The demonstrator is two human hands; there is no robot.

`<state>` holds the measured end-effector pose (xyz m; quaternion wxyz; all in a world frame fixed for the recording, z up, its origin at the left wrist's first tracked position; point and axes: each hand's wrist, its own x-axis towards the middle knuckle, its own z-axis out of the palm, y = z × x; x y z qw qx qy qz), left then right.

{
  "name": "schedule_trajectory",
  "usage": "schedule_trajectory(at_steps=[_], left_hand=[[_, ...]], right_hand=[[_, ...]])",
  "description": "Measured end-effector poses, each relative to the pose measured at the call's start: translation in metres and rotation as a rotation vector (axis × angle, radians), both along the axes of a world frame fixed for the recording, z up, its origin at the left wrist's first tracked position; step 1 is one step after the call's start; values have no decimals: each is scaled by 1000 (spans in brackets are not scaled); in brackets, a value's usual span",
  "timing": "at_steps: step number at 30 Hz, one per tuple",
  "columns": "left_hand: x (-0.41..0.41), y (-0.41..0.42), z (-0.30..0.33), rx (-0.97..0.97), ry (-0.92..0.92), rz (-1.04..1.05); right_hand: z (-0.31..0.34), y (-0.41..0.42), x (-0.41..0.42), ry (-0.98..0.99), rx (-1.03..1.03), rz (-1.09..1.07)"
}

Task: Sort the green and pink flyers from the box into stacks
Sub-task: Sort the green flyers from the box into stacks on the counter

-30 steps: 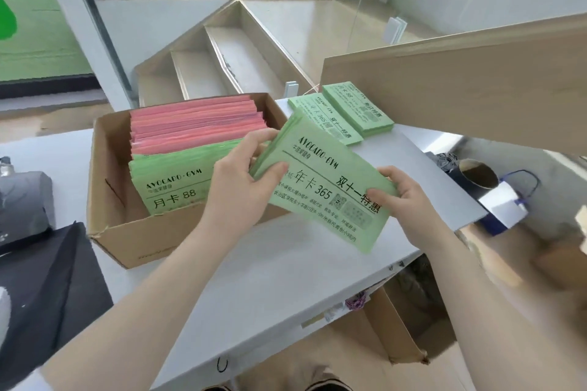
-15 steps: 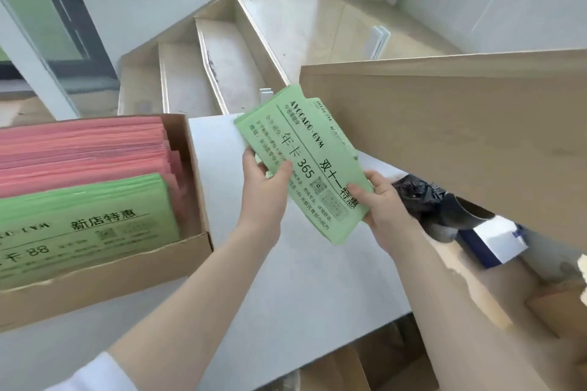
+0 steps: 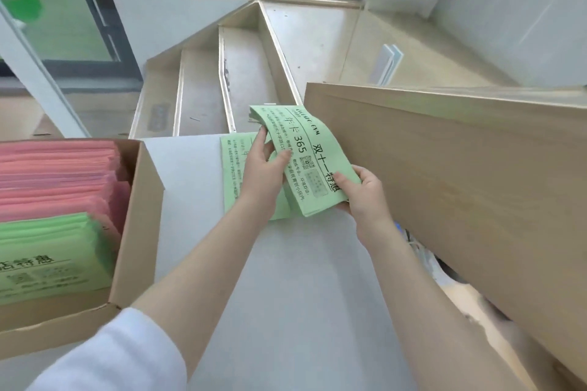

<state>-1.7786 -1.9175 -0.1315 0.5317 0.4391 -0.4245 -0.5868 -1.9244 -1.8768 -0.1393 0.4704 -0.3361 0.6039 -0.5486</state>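
Both hands are gripping the same bundle of green flyers [image 3: 305,165] over the far part of the white table [image 3: 301,295], right up against the wooden board [image 3: 460,184] leaning along the right side. The left hand [image 3: 262,182] is pinching the bundle's left edge, thumb lying across the printed face and the other fingers reaching up along and behind the paper, so the far end of the bundle is curling upward. The right hand [image 3: 365,194] is clamping the near right corner, thumb on top over the black print and the remaining fingers tucked underneath where they're mostly hidden. The bundle is sitting partly over a flat green stack [image 3: 233,174] lying on the table just to its left; whether the bundle is touching that stack is hard to tell, since the left hand is covering the overlap. Over on the left, the cardboard box [image 3: 139,232] is holding a row of pink flyers [image 3: 57,181] toward the back and more green ones, the boxed green flyers [image 3: 47,263], at the front. A white sleeve [image 3: 111,359] is showing at the bottom on the left arm.
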Motion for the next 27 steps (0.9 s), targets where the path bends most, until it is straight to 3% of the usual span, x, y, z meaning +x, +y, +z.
schedule_trajectory(at_steps=[5, 11, 16, 20, 22, 27], left_hand=[[-17, -37, -9, 47, -87, -3], [-23, -49, -31, 184, -370, -38], [-23, -50, -26, 154, -317, -93], [-21, -51, -28, 166, -184, -151], [-20, -42, -29, 174, -275, -184], [-24, 1, -38, 76, -711, -341]], right_hand=[[-13, -27, -14, 385, 34, 12], [-35, -32, -24, 746, 187, 89], [-36, -29, -27, 705, 160, 143], [-28, -29, -30, 477, 102, 288], [-32, -28, -34, 501, 116, 373], [-39, -21, -40, 707, 100, 445]])
